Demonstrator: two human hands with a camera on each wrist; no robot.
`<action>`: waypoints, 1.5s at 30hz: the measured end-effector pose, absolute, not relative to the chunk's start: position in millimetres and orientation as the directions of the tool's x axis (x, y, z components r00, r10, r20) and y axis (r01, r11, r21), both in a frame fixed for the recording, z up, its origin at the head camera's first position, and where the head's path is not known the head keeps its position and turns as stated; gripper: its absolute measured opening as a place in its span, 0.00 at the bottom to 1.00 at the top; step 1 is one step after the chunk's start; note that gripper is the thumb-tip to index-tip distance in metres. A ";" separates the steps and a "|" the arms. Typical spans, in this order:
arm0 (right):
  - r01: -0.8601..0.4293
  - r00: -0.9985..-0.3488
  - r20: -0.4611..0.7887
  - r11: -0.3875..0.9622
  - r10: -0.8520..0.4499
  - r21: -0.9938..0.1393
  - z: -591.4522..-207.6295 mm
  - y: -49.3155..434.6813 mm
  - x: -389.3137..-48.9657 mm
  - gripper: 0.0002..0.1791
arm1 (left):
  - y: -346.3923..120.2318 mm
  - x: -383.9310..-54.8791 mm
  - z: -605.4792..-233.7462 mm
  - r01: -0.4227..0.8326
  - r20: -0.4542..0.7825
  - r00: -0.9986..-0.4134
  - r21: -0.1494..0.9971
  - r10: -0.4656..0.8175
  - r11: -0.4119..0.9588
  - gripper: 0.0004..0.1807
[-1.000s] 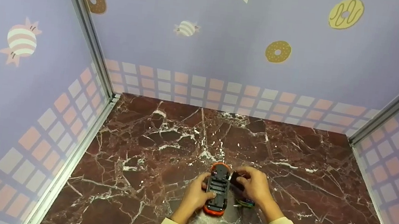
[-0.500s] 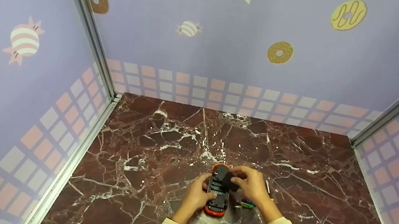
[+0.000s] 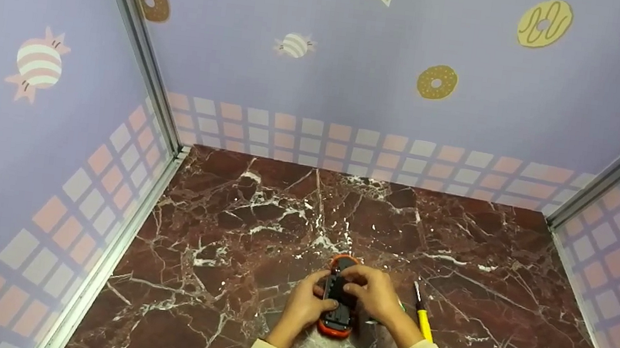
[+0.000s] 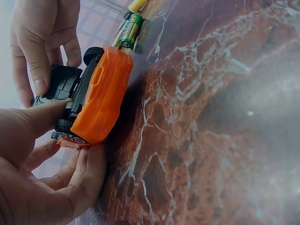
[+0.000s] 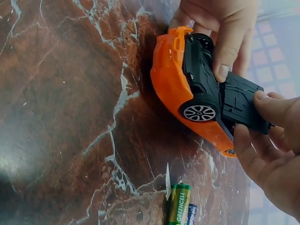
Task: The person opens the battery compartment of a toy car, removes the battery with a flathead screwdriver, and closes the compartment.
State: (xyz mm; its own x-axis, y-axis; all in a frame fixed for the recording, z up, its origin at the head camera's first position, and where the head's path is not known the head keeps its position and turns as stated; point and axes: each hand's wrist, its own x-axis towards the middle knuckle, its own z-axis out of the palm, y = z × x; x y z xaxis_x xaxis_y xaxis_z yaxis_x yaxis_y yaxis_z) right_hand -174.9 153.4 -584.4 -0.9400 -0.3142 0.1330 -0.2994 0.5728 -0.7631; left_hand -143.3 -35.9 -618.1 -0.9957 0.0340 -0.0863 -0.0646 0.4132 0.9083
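An orange toy car lies upside down, its black underside facing up. My left hand grips it along the side, with the thumb on the underside and fingers below the body. In my right hand is a black battery cover, pinched by its edges between thumb and fingers. The cover sits tilted over the battery opening, one edge against the underside by the left thumb, as the right wrist view shows. Most of the opening is hidden beneath the cover and the right hand.
Green batteries lie on the marbled tabletop right of the car, one blue one beside them, mostly hidden by the right arm in the head view. A screwdriver with a yellow handle lies farther right. Patterned panels enclose the surface.
My right hand has moved left with the battery cover, from beside the car to over its underside. The screwdriver has come into view from behind the right arm. My left hand keeps its grip.
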 end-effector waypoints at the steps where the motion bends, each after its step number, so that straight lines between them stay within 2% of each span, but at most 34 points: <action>1: -0.300 -0.940 0.131 0.577 -0.316 -0.759 -584.7 153.4 -175.0 0.13 | -35.9 -143.4 -617.9 -0.065 -0.087 -0.996 0.910 0.035 0.410 0.39; 10: -0.330 -0.923 0.119 0.589 -0.367 -0.737 -581.0 151.2 -176.8 0.18 | -36.6 -144.5 -616.8 -0.053 -0.077 -0.996 0.906 0.040 0.420 0.39; 17: -0.390 -0.910 0.179 0.628 -0.374 -0.673 -588.6 148.9 -178.0 0.14 | -35.4 -143.2 -620.4 -0.052 -0.073 -0.997 0.911 0.037 0.408 0.39; 23: -0.359 -0.921 0.156 0.621 -0.358 -0.697 -589.6 147.5 -178.4 0.17 | -35.1 -143.1 -621.2 -0.045 -0.066 -0.997 0.911 0.037 0.410 0.39; 39: -0.313 -0.928 0.105 0.593 -0.358 -0.742 -587.8 146.5 -176.5 0.16 | -35.6 -143.1 -619.4 -0.043 -0.067 -0.997 0.901 0.041 0.431 0.39; 45: -0.343 -0.920 0.119 0.619 -0.373 -0.706 -588.0 147.4 -177.8 0.16 | -34.6 -142.1 -618.2 -0.034 -0.057 -0.998 0.903 0.042 0.429 0.38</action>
State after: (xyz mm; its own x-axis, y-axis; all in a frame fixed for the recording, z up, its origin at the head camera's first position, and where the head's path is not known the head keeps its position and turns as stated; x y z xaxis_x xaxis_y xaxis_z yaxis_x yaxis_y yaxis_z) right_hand -177.8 147.4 -588.0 -0.9202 -0.3728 0.1193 -0.3426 0.6194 -0.7064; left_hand -142.1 -34.6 -618.2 -0.9975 0.0416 -0.0570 -0.0336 0.4292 0.9026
